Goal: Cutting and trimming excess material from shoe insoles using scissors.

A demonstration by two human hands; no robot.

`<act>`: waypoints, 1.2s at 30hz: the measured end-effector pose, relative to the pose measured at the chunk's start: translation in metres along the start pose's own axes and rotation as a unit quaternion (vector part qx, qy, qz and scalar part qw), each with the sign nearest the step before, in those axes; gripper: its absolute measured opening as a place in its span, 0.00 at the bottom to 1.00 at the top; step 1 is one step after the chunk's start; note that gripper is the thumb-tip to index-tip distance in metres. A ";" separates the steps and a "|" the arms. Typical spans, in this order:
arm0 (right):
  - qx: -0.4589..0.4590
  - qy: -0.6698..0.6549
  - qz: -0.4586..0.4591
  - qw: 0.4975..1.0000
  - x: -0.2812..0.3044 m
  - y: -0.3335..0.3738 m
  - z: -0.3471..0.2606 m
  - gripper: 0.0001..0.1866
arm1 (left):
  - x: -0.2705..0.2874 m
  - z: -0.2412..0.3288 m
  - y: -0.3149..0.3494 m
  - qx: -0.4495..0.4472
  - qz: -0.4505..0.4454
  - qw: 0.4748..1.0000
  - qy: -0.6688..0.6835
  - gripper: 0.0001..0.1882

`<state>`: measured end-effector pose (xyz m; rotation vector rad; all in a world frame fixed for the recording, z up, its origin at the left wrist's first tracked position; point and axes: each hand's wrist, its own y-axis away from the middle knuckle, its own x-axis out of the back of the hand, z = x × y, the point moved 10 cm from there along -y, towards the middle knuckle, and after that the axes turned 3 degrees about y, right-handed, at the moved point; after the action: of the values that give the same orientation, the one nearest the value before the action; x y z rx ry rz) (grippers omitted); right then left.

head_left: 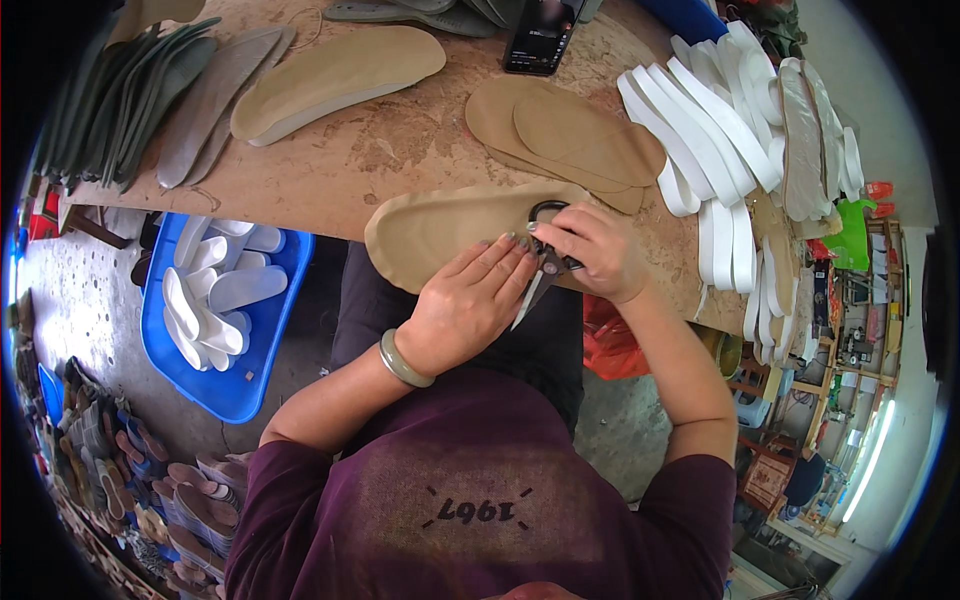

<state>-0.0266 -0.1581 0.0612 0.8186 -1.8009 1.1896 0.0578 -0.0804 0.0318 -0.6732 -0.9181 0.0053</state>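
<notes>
A tan, padded shoe sole point(425, 228) with a wavy, folded rim lies at the table's near edge. My left hand point(466, 300) rests on its near side with the fingers stretched out flat. Black-handled scissors point(541, 277) are in my right hand point(600, 250), at the right end of the sole. Their blades point down toward me, next to my left fingertips. Both hands nearly meet, and part of the sole is hidden beneath them.
Behind the sole lie flat brown sole sheets point(580, 140) and another tan sole point(340, 80). Dark sole pieces point(125, 100) are stacked at left, white soles point(690, 130) at right. A phone point(543, 38) stands at the back. Below left, a blue bin point(255, 375) holds white soles.
</notes>
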 end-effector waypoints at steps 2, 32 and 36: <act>-0.007 0.032 0.026 0.999 -0.007 0.003 0.002 0.25 | -0.003 0.002 -0.003 -0.009 -0.012 1.000 -0.020 0.26; -0.373 -0.053 0.317 0.870 0.005 0.057 0.061 0.11 | -0.003 0.008 -0.004 -0.004 0.000 1.000 -0.012 0.28; -0.430 -0.428 0.453 0.653 -0.004 0.078 0.102 0.17 | -0.006 0.005 -0.003 0.007 0.001 1.000 -0.021 0.28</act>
<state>-0.1184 -0.2257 0.0029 -0.2845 -3.3572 0.1559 0.0492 -0.0812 0.0309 -0.6631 -0.9565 0.0274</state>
